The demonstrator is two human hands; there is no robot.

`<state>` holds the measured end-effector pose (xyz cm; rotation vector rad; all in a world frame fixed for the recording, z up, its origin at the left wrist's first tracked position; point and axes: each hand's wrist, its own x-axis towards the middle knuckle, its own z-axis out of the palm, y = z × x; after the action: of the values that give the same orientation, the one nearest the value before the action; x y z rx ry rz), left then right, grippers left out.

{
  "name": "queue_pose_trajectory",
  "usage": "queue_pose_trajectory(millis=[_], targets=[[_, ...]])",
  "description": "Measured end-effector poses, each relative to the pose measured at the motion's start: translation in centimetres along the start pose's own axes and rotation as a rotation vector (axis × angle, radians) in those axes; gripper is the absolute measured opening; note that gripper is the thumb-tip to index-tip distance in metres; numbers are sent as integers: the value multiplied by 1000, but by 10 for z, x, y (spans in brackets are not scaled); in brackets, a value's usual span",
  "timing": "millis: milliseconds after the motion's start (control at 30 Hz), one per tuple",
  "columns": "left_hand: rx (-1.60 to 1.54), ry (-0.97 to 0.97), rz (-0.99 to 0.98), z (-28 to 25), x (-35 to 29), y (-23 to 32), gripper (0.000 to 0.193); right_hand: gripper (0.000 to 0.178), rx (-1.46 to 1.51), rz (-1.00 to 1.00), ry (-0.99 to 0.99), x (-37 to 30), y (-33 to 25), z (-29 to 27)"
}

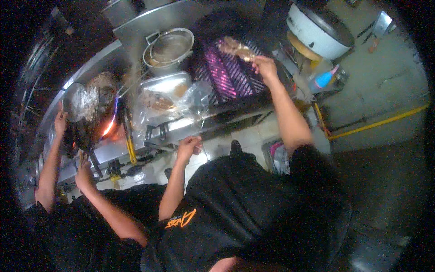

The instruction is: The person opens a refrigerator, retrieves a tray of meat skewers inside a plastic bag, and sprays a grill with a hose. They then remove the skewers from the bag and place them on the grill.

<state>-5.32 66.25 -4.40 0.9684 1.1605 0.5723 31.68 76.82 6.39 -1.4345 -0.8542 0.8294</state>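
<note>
My right hand (265, 69) reaches over the grill grate (226, 77), its fingers closed on the near end of a long browned piece of meat (235, 47). The meat lies along the far part of the grate, with pale bits at the end by my fingers. Purple-pink light shows between the dark bars. My left hand (188, 148) hangs in front of the counter edge, fingers loosely curled and apart, with nothing visible in them. Nearest to it are the dark handles (157, 131) of a tool and a clear plastic bag (195, 97) over a metal tray (165, 81).
At left a co-worker tips a bowl (77, 102) of pale food beside a pan over flame (108, 127). Yellow-handled tongs (130, 147) hang at the counter edge. Strainers (170, 47) sit behind the tray. A large white round vessel (319, 31) and a blue bottle (324, 80) stand right.
</note>
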Motion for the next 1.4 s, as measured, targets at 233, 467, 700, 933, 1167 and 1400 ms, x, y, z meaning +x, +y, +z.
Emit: queue_pose_trajectory(millis=[233, 467, 700, 933, 1167, 1400], targets=[[132, -67, 55, 26, 24, 22, 18, 16, -56, 78, -153, 35, 45, -9], [223, -111, -60, 38, 36, 18, 20, 11, -93, 232, -290, 21, 88, -18], [227, -24, -176, 28, 19, -14, 26, 10, -305, 220, -414, 22, 115, -18], [349, -71, -68, -10, 16, -89, 35, 16, -541, 287, -468, 34, 136, -28], [448, -29, -70, -37, -4, -131, 33, 19, -1188, -384, -435, 48, 122, -9], [403, 36, -170, -32, -10, -103, 33, 27, -1281, -635, -111, 13, 71, 16]])
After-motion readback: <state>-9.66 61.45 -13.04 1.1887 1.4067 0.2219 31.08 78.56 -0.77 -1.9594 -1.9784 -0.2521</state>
